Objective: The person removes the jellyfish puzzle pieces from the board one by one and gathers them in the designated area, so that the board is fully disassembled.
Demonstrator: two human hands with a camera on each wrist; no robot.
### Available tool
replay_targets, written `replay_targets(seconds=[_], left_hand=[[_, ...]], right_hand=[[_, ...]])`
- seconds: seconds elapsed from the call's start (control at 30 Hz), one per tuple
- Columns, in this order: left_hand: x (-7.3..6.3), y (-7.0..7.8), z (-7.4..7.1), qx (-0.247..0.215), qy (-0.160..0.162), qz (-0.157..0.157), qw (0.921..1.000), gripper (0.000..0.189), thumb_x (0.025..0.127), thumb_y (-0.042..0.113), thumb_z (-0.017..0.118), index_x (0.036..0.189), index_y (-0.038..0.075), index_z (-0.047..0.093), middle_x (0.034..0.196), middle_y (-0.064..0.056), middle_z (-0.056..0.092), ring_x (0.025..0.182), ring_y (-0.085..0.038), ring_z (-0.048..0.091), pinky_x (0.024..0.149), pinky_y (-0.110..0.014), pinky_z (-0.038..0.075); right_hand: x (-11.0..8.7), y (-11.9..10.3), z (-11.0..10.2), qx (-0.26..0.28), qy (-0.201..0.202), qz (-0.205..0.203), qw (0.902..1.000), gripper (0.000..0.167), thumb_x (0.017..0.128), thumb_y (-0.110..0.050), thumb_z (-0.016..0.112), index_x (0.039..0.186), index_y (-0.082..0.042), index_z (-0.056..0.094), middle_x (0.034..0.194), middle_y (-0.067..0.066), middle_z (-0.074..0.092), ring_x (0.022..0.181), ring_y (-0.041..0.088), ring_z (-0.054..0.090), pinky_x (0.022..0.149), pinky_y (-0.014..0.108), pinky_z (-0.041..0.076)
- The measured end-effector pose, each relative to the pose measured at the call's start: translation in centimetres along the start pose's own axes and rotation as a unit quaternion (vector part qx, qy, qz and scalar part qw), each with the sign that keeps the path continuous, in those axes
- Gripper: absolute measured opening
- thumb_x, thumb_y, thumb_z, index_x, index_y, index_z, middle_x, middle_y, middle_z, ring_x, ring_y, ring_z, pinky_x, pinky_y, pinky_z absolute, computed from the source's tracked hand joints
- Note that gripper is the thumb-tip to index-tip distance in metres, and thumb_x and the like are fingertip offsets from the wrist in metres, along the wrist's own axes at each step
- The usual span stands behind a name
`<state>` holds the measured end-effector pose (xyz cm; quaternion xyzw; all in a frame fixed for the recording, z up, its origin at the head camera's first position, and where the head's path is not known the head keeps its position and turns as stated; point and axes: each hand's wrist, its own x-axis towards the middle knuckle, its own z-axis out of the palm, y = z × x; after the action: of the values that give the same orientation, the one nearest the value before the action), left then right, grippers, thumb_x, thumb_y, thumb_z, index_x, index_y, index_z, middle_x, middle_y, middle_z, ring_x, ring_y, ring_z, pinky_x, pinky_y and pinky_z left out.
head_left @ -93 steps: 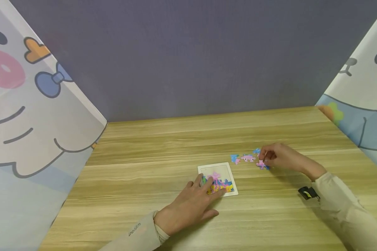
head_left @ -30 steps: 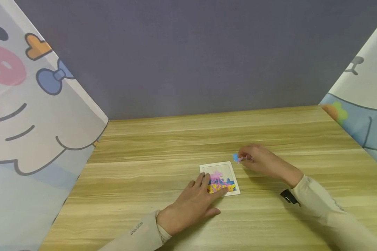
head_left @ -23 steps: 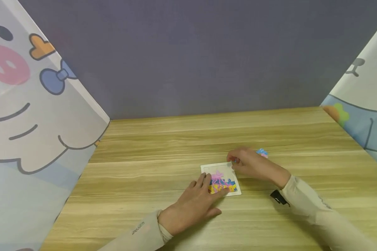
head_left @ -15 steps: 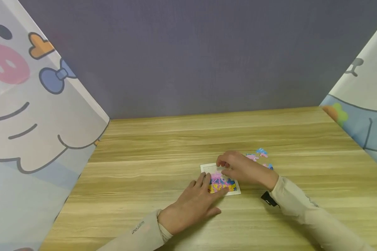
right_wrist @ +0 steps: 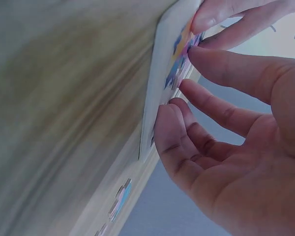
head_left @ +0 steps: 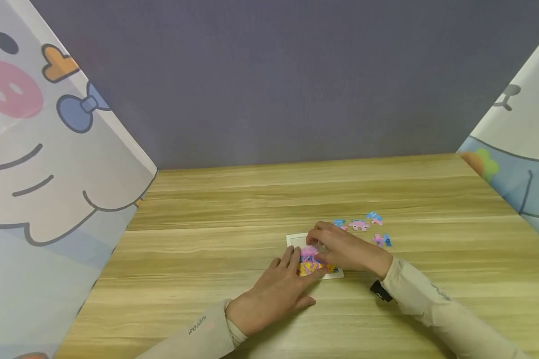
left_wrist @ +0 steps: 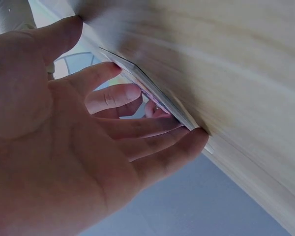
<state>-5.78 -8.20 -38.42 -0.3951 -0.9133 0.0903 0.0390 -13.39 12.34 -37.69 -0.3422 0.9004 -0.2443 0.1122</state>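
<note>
A white puzzle tray [head_left: 296,240] lies on the wooden table [head_left: 233,219], its lower half filled with pink, blue and yellow pieces. My left hand [head_left: 292,264] rests flat on the tray's near left part with straight fingers; the left wrist view shows the left hand [left_wrist: 137,123] lying along the tray's edge [left_wrist: 152,91]. My right hand [head_left: 315,244] reaches over the tray from the right. Its thumb and forefinger pinch a pink puzzle piece [right_wrist: 189,42] down against the tray [right_wrist: 160,83], and the other fingertips [right_wrist: 164,123] touch the tray's rim.
Several loose pieces lie on the table beyond the right hand: a blue one [head_left: 340,224], a pink one [head_left: 358,225], a blue one [head_left: 374,218] and a pink-blue one [head_left: 381,241]. Cartoon-printed curtains [head_left: 49,164] flank the table; a grey wall [head_left: 274,85] stands behind.
My right hand moved left from the loose pieces to the tray and came down onto the puzzle. The left hand stayed on the tray.
</note>
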Motion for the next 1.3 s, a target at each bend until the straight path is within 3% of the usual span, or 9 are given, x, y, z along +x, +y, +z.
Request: replay_targets(seconds=[0.23,0.37,0.47,0.67,1.07,1.3], left_hand=[[-0.45,-0.05,0.07,-0.015,0.021,0.010,0.9996,0.065,0.096,0.056,0.055,0.154,0.032,0.037,0.141,-0.031,0.048,0.128,-0.042,0.053,0.090,-0.043,0.055],[-0.79,-0.09,-0.04,-0.028,0.012,0.009,0.9995,0.066,0.094,0.054,0.060,0.152,0.030,0.041,0.145,-0.028,0.044,0.128,-0.042,0.053,0.089,-0.045,0.056],[-0.99,-0.09,-0.29,-0.022,0.006,0.010,0.9997,0.064,0.092,0.054,0.063,0.150,0.031,0.043,0.142,-0.025,0.049,0.127,-0.039,0.054,0.087,-0.045,0.056],[-0.96,-0.01,-0.57,0.002,0.017,0.012,0.9998,0.061,0.093,0.055,0.061,0.148,0.033,0.046,0.134,-0.023,0.057,0.126,-0.035,0.057,0.084,-0.044,0.057],[-0.79,0.06,-0.61,0.002,0.008,0.009,0.9999,0.061,0.092,0.056,0.063,0.146,0.034,0.047,0.135,-0.024,0.056,0.125,-0.035,0.057,0.082,-0.042,0.057],[-0.75,0.17,-0.67,-0.008,-0.002,0.002,1.0000,0.062,0.091,0.056,0.063,0.147,0.035,0.046,0.136,-0.023,0.055,0.128,-0.035,0.055,0.082,-0.044,0.057]], right_hand=[[0.05,-0.06,0.11,0.007,0.000,0.007,1.0000,0.024,0.087,-0.007,0.075,0.108,-0.011,0.064,0.108,0.001,0.057,0.098,0.019,0.056,0.082,0.036,0.051],[0.14,-0.03,0.22,0.014,-0.004,0.014,0.9998,0.024,0.088,-0.007,0.075,0.108,-0.012,0.064,0.109,0.000,0.058,0.102,0.020,0.056,0.085,0.038,0.052],[0.25,0.05,0.33,0.013,-0.004,0.015,0.9998,0.023,0.088,-0.007,0.075,0.107,-0.013,0.063,0.108,0.000,0.058,0.102,0.020,0.056,0.086,0.039,0.051],[0.28,0.22,0.36,0.013,-0.004,0.016,0.9998,0.023,0.087,-0.008,0.075,0.106,-0.013,0.063,0.107,-0.001,0.058,0.100,0.018,0.055,0.085,0.038,0.051],[0.18,0.29,0.13,0.048,-0.007,0.030,0.9984,0.024,0.087,-0.008,0.076,0.104,-0.016,0.061,0.105,-0.003,0.057,0.097,0.016,0.053,0.084,0.035,0.049],[0.43,0.52,0.02,0.054,-0.003,0.010,0.9985,0.022,0.087,-0.003,0.074,0.100,-0.014,0.060,0.096,-0.003,0.059,0.089,0.014,0.055,0.078,0.030,0.050]])
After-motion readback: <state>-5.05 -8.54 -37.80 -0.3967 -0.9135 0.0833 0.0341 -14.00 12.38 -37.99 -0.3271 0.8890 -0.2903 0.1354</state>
